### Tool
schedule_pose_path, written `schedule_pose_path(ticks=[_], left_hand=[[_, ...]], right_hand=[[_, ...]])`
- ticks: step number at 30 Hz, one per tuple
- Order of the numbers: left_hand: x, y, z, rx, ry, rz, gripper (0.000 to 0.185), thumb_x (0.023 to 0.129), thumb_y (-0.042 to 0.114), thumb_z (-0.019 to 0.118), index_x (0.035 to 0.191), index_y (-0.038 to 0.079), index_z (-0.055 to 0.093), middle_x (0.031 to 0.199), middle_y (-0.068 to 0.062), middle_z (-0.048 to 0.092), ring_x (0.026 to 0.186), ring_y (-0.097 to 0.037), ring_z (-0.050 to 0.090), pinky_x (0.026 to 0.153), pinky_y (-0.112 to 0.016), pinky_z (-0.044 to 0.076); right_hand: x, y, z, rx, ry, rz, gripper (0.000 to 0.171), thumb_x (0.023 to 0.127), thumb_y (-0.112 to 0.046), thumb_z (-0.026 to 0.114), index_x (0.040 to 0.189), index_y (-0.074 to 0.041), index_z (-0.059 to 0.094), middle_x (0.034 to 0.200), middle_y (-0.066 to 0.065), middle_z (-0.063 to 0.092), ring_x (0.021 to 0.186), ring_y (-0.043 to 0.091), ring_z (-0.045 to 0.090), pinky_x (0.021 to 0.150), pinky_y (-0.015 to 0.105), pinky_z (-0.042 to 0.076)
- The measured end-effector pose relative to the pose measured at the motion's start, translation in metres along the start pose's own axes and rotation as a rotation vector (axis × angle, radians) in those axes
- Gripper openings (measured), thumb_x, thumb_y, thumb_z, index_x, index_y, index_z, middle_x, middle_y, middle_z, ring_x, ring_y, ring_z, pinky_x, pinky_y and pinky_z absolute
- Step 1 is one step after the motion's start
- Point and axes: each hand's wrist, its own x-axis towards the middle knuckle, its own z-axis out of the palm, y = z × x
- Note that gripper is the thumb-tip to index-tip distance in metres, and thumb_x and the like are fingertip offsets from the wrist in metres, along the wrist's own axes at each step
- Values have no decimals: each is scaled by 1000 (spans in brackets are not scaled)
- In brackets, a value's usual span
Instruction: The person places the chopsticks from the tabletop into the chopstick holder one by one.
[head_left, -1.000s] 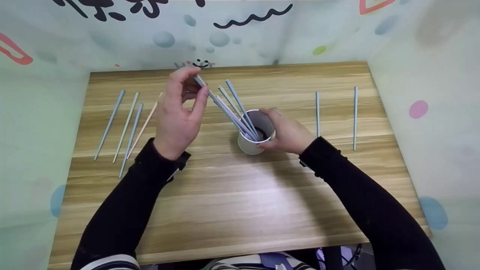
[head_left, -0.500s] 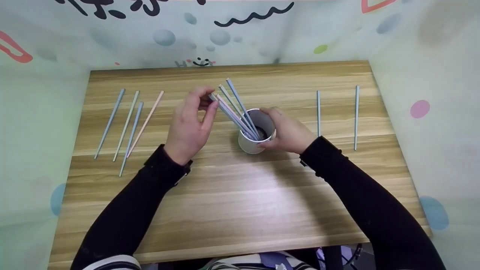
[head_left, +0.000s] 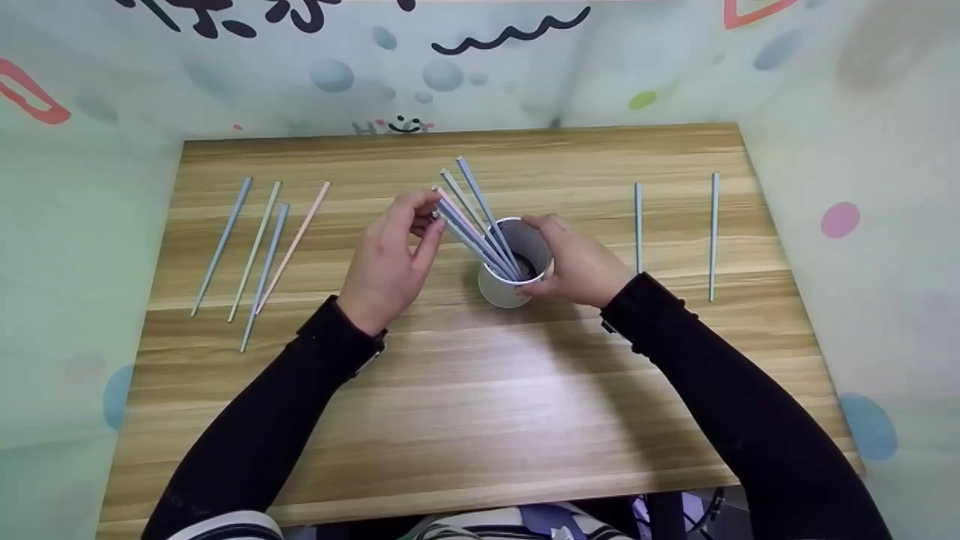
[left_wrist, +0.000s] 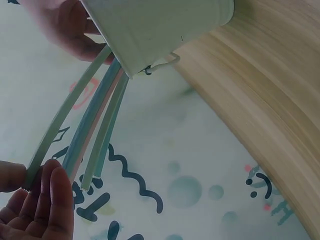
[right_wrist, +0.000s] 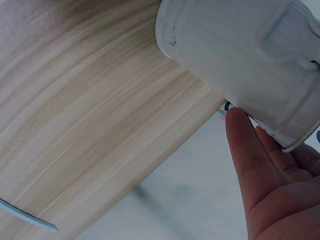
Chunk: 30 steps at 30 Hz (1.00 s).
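A white pail (head_left: 504, 294) stands upright on the table, with several blue, green and pink chopsticks (head_left: 474, 196) leaning out toward its far left. My left hand (head_left: 396, 259) is at their upper ends. Its thumb and fingers pinch the end of a green chopstick (left_wrist: 65, 110), whose lower part goes into the pail. My right hand (head_left: 585, 262) grips the pail from the right, thumb near the front of the rim and fingers behind. In the right wrist view the pail's side shows a looped handle (right_wrist: 265, 47). The chopsticks' lower tips are partly hidden inside.
On the left of the table lie two blue chopsticks (head_left: 223, 244), a green chopstick (head_left: 255, 251) and a pink chopstick (head_left: 294, 246). Two blue chopsticks (head_left: 714, 236) lie at the right, the nearer one partly behind my right sleeve. Printed sheets (head_left: 510, 90) wall the table (head_left: 465, 420).
My left hand has moved right and lower toward the pail, and the chopstick in it has slid down among the others. The right hand stays on the pail.
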Motion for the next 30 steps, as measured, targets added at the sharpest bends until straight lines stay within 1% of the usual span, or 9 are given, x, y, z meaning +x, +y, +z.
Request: schedule_pose_path(ticks=[4, 10, 14, 17, 20, 24, 28, 30], left_hand=[[0, -1, -2, 15, -7, -14, 28, 104, 12, 57, 127, -4, 56, 111, -16, 70, 95, -22, 69, 87, -29, 58], [-2, -4, -7, 44, 6, -29, 28, 104, 13, 57, 126, -5, 57, 107, -15, 69, 94, -22, 69, 86, -30, 58], [-3, -7, -14, 60, 21, -42, 26, 104, 12, 56, 124, -5, 58, 104, -15, 69, 92, -23, 68, 86, -31, 58], [-3, -11, -21, 58, 43, -69, 26, 104, 11, 56, 124, -6, 59, 103, -15, 69, 92, -23, 68, 86, -32, 58], [-2, -17, -30, 46, 80, -107, 27, 103, 11, 57, 124, -6, 59, 103, -16, 70, 91, -25, 67, 85, -32, 57], [2, -29, -44, 46, 150, -175, 28, 102, 10, 59, 124, -6, 59, 102, -16, 70, 89, -22, 66, 81, -28, 55], [6, -48, -58, 48, 209, -269, 26, 102, 10, 58, 124, -4, 60, 101, -13, 71, 86, -14, 63, 77, -20, 52], [8, -60, -65, 57, 218, -329, 25, 103, 11, 57, 125, -1, 60, 102, -12, 71, 86, -10, 61, 77, -18, 50]], right_hand=[[0, 0, 1, 4, 3, 3, 101, 74, -40, 90, 152, -2, 38, 142, 19, 53, 125, 36, 58, 109, 49, 47], [0, 0, 3, 6, 3, 13, 102, 73, -40, 90, 152, -2, 38, 143, 18, 53, 126, 34, 58, 110, 48, 47], [0, -2, 3, 5, -1, 17, 102, 73, -39, 90, 153, -3, 38, 144, 17, 53, 126, 33, 58, 110, 47, 47], [0, -2, 3, 5, -6, 15, 102, 73, -40, 90, 153, -3, 37, 144, 16, 52, 126, 34, 58, 110, 48, 47], [1, -2, 3, 3, -9, 6, 102, 74, -40, 90, 153, -2, 37, 145, 17, 52, 127, 34, 57, 111, 49, 47], [0, -2, 1, -2, -7, -3, 103, 74, -40, 90, 153, -1, 37, 145, 18, 51, 127, 34, 57, 111, 48, 47], [0, -1, 0, -4, -4, 0, 104, 72, -40, 91, 152, -1, 38, 144, 19, 52, 127, 34, 57, 110, 47, 47], [0, -1, 0, -3, -3, 0, 104, 72, -40, 91, 152, -1, 38, 144, 19, 52, 127, 34, 56, 110, 48, 47]])
